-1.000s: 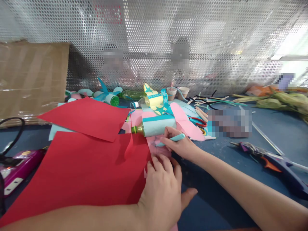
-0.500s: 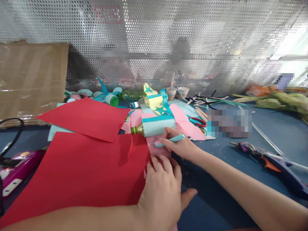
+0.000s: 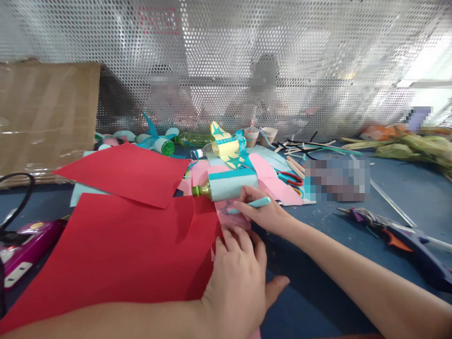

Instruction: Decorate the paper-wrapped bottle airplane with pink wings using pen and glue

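Note:
My right hand [image 3: 263,211] is closed around a light blue pen [image 3: 260,202], its tip on a pink sheet [image 3: 223,214] with a faint drawn shape. Flat on that sheet and the edge of the red paper [image 3: 141,254] lies my left hand [image 3: 238,268], fingers spread and thumb out to the right. Just beyond my right hand rests a bottle [image 3: 233,183] on its side, wrapped in light blue paper, with a green cap end pointing left. My left palm hides part of the pink sheet.
A second red sheet [image 3: 127,174] lies farther back. Behind the bottle are a yellow and blue bottle plane [image 3: 226,146], pink paper pieces [image 3: 273,181] and red-handled scissors [image 3: 291,178]. A glue gun [image 3: 399,235] is at right, a purple power strip [image 3: 31,245] at left, cardboard [image 3: 49,122] behind.
My right hand and the pen have shifted very slightly over the pink sheet. My left hand stays in place.

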Action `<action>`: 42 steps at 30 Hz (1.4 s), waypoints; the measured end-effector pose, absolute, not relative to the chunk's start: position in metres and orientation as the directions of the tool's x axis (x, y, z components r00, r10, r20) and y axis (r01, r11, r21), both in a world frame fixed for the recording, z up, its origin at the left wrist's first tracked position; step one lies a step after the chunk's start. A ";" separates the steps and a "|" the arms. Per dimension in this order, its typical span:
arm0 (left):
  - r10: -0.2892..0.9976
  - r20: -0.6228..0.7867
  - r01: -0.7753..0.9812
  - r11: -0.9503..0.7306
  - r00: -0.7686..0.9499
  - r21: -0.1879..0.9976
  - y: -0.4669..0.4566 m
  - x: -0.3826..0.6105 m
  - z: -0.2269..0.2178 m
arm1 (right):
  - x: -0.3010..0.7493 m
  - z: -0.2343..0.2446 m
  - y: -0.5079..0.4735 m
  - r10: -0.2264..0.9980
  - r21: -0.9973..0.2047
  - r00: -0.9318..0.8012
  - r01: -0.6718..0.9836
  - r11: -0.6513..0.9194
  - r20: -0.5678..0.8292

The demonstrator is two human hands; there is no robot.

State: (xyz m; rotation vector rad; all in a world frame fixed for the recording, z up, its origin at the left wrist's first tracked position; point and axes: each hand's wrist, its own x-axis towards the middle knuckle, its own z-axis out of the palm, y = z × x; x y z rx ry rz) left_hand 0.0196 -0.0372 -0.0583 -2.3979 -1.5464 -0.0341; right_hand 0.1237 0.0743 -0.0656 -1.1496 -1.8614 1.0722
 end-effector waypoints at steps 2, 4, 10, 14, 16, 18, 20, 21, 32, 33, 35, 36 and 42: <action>0.890 0.174 0.895 -0.379 0.422 -0.233 -0.037 0.020 -0.058 | 0.124 -0.067 0.075 0.917 -0.904 -0.374 0.330 0.270 0.137; 0.890 0.170 0.894 -0.379 0.423 -0.239 -0.038 0.020 -0.058 | 0.124 -0.068 0.075 0.918 -0.905 -0.369 0.324 0.274 0.146; 0.889 0.176 0.894 -0.377 0.422 -0.241 -0.037 0.020 -0.059 | 0.125 -0.067 0.074 0.921 -0.902 -0.367 0.343 0.263 0.129; 0.888 0.178 0.893 -0.377 0.424 -0.245 -0.036 0.020 -0.059 | 0.124 -0.065 0.073 0.925 -0.899 -0.362 0.359 0.251 0.114; 0.885 0.182 0.891 -0.380 0.428 -0.247 -0.036 0.020 -0.059 | 0.124 -0.064 0.073 0.927 -0.898 -0.360 0.367 0.243 0.103; 0.882 0.192 0.891 -0.382 0.430 -0.245 -0.036 0.019 -0.060 | 0.124 -0.063 0.073 0.928 -0.896 -0.358 0.371 0.243 0.104; 0.879 0.209 0.894 -0.380 0.429 -0.238 -0.036 0.019 -0.060 | 0.124 -0.063 0.073 0.928 -0.895 -0.357 0.373 0.244 0.105; 0.877 0.218 0.895 -0.379 0.428 -0.235 -0.037 0.019 -0.061 | 0.124 -0.063 0.073 0.927 -0.897 -0.360 0.369 0.243 0.103; 0.864 0.260 0.896 -0.375 0.431 -0.237 -0.037 0.019 -0.063 | 0.125 -0.062 0.072 0.930 -0.923 -0.338 0.294 0.250 0.145; 0.862 0.267 0.896 -0.374 0.431 -0.239 -0.037 0.019 -0.064 | 0.125 -0.060 0.071 0.929 -0.935 -0.328 0.244 0.257 0.170; 0.855 0.279 0.893 -0.375 0.437 -0.250 -0.037 0.018 -0.064 | 0.125 -0.054 0.067 0.930 -0.950 -0.281 0.128 0.283 0.239; 0.853 0.283 0.892 -0.375 0.439 -0.254 -0.037 0.018 -0.064 | 0.126 -0.051 0.066 0.929 -0.950 -0.251 0.084 0.302 0.273; 0.843 0.296 0.885 -0.376 0.449 -0.273 -0.037 0.019 -0.064 | 0.132 -0.049 0.064 0.913 -0.936 -0.298 0.127 0.327 0.278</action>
